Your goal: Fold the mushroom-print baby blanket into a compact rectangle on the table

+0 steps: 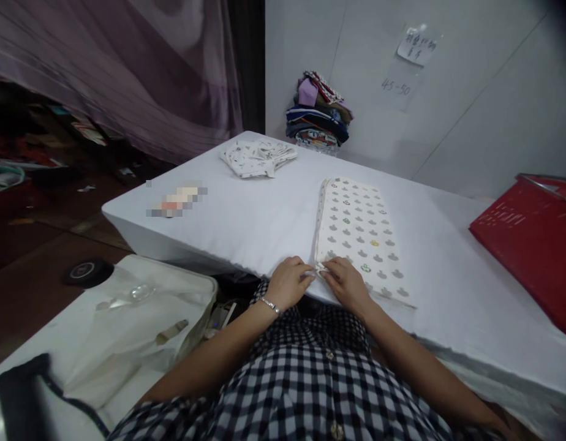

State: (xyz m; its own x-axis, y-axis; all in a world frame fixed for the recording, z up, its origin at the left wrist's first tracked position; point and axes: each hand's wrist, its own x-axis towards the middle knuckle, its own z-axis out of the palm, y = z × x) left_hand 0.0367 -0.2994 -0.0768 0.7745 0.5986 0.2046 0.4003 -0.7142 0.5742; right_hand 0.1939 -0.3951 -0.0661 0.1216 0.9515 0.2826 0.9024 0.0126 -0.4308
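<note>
A folded white cloth (pixel 356 226) with rows of small grey prints and a few green and yellow ones lies flat on the white table, reaching its front edge. At its near left corner, my right hand (pixel 346 282) pinches the cloth's edge between thumb and fingers. My left hand (pixel 287 282), with a bracelet on the wrist, is just left of that corner. Its thumb and fingertips are pressed together near the edge, and what they hold, if anything, is too small to make out.
A crumpled white printed cloth (pixel 258 158) lies farther back on the table (pixel 246 214), with a blurred-out item (pixel 177 199) to its left. Folded clothes (pixel 317 113) are stacked by the wall. A red basket (pixel 531 239) stands at right; a white surface (pixel 140 324) adjoins at left.
</note>
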